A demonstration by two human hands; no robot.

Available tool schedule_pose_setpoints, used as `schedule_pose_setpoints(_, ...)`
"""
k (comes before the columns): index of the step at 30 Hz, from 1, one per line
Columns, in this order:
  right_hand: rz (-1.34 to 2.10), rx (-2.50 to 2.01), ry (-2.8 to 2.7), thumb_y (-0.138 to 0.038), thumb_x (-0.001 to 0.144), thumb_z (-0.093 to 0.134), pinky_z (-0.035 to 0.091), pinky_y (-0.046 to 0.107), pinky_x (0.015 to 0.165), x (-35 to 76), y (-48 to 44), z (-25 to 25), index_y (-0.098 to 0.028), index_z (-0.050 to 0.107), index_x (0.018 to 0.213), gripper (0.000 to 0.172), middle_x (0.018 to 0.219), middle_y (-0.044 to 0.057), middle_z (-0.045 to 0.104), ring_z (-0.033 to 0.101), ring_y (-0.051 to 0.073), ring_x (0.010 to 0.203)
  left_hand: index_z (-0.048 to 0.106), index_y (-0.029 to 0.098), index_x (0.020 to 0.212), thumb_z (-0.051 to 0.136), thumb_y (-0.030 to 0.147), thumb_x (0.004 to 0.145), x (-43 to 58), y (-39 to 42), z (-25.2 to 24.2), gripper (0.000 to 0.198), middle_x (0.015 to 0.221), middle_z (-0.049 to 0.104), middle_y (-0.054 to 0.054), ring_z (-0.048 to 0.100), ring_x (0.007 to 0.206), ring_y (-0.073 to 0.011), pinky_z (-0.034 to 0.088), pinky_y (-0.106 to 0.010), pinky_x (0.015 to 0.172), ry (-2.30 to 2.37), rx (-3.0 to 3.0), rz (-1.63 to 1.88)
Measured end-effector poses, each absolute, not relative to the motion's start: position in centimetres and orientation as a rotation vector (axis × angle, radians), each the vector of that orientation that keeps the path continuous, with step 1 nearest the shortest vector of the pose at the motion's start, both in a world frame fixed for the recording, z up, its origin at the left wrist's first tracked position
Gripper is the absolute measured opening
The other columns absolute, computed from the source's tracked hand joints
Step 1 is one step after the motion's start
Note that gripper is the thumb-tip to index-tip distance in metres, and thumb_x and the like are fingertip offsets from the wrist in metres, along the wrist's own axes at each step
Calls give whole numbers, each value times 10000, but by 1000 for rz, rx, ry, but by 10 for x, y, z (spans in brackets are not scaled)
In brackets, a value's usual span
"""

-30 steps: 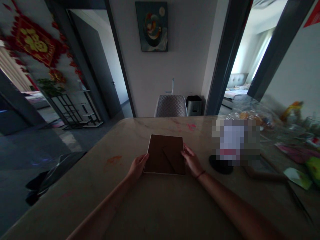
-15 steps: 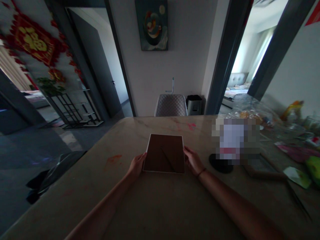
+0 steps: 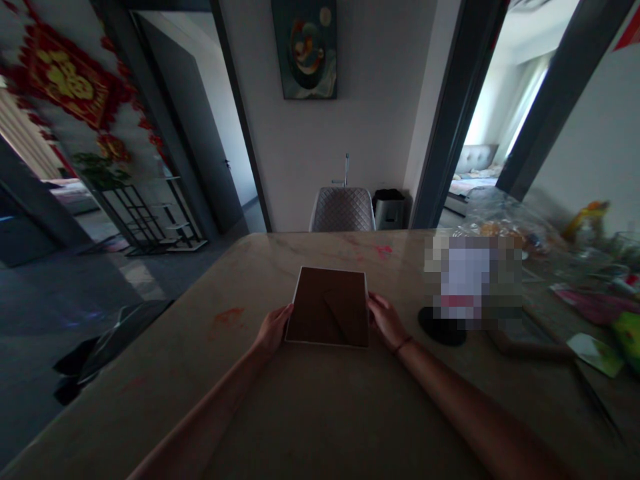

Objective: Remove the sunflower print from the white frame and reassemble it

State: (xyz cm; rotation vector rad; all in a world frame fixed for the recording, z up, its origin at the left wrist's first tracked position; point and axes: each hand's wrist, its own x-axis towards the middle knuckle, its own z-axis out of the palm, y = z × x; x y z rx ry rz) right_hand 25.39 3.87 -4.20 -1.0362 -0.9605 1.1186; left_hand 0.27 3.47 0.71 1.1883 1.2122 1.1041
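Note:
A flat brown rectangular board (image 3: 320,303) with a thin pale edge is tilted up toward me above the middle of the table (image 3: 250,413). My left hand (image 3: 273,329) grips its left edge, and my right hand (image 3: 386,320) grips its right edge. A dark band circles my right wrist. On the board's face is a thin dark slanting mark, too dim to make out. The fingers behind the board are hidden.
To the right, a black round base (image 3: 443,328) stands under a blurred-out patch. Beyond it lie a dark tray (image 3: 535,343), a clear plastic bag (image 3: 505,220) and a green packet (image 3: 627,340). A quilted chair (image 3: 343,210) stands behind the table's far edge.

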Motion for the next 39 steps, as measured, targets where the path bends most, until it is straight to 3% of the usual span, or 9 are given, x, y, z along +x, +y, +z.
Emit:
schedule_pose_setpoints(8, 1093, -1027, -1009, -483, 704, 549, 484, 304, 661, 251, 35, -38, -228, 621, 973, 378, 844, 33, 685, 635, 201, 805, 669, 121, 844, 623, 589, 596, 4, 34, 6, 533, 797, 710, -72, 643, 750, -246, 483, -333, 696, 1154, 1219, 1093)
schedule_pose_setpoints(14, 1235, -889, -924, -434, 704, 573, 481, 296, 686, 249, 32, -32, -253, 573, 1023, 367, 914, 12, 670, 633, 173, 808, 675, 126, 875, 593, 611, 615, 3, 33, 8, 557, 830, 710, -75, 642, 789, -257, 483, -339, 715, 1181, 1278, 1069)
schedule_pose_setpoints(26, 1199, -993, -975, -514, 719, 533, 484, 350, 744, 250, 28, -27, -261, 526, 1096, 454, 986, 26, 658, 619, 203, 884, 669, 140, 928, 586, 598, 642, 2, 34, 6, 547, 846, 709, -68, 642, 809, -252, 473, -348, 767, 1135, 1310, 1053)
schedule_pose_setpoints(32, 948, -1123, -1076, -557, 737, 479, 389, 372, 930, 255, 27, -26, -224, 626, 972, 433, 1096, 62, 625, 519, 221, 1093, 668, 137, 906, 580, 592, 643, 5, 31, 5, 533, 776, 707, -64, 641, 741, -246, 481, -331, 686, 1142, 1328, 939)
schedule_pose_setpoints(39, 845, -1248, -1128, -578, 712, 495, 343, 396, 964, 253, 30, -28, -214, 642, 899, 435, 1034, 75, 643, 533, 224, 1057, 624, 157, 740, 557, 578, 661, 7, 33, 4, 433, 590, 629, -8, 570, 523, -155, 424, -239, 491, 1230, 1383, 1009)
